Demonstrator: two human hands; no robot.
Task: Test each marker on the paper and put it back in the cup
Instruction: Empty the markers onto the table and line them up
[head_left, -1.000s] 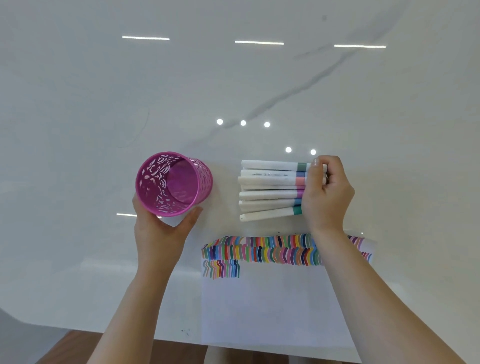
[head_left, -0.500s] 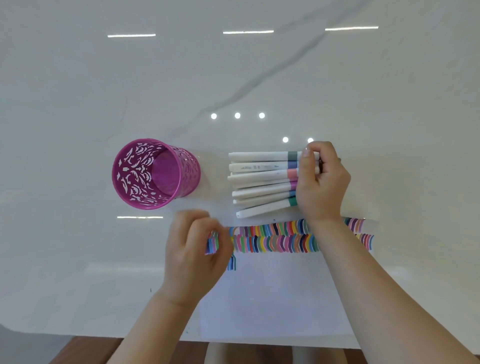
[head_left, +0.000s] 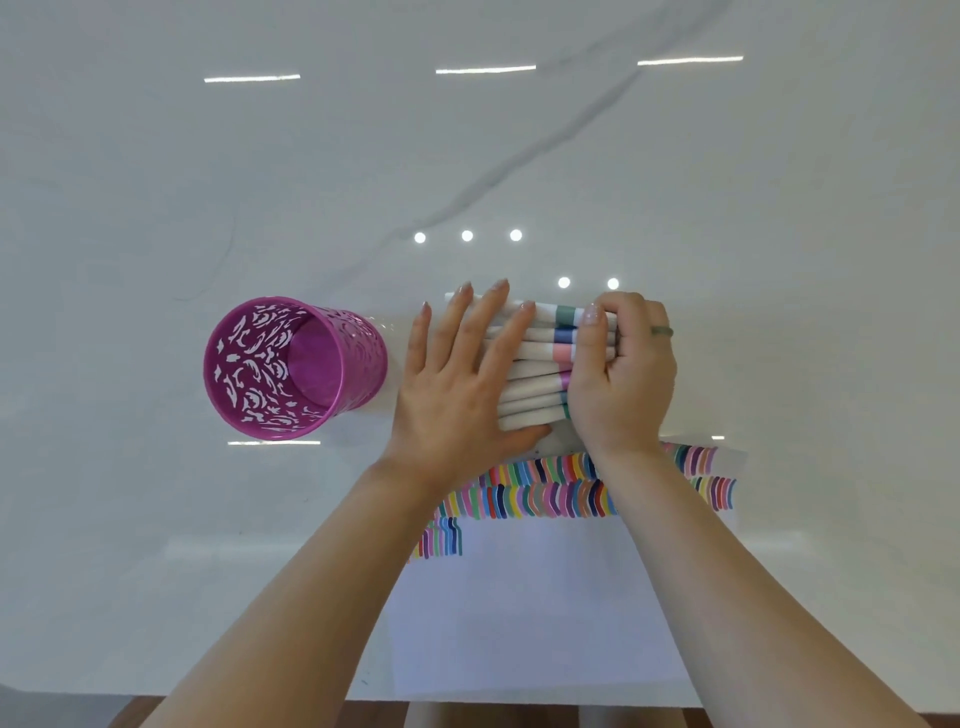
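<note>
I see left hand (head_left: 457, 395) flat, fingers straight, pressing the markers (head_left: 537, 353); right hand (head_left: 621, 379) curled round their cap ends (colour bands (head_left: 564, 336) showing). Pink cup (head_left: 291, 369) upright just left.

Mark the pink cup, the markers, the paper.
pink cup (head_left: 249, 374), head view, patterned inner wall
markers (head_left: 540, 351), head view, white barrel beside pink band
paper (head_left: 545, 613), head view, blank lower area

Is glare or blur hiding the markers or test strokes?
Head view: ceiling lights mirror off the glossy table as strips and dots, none over the markers or the strokes on the paper; focus is sharp, no motion blur on the left hand or right hand, which partly cover the markers.
</note>
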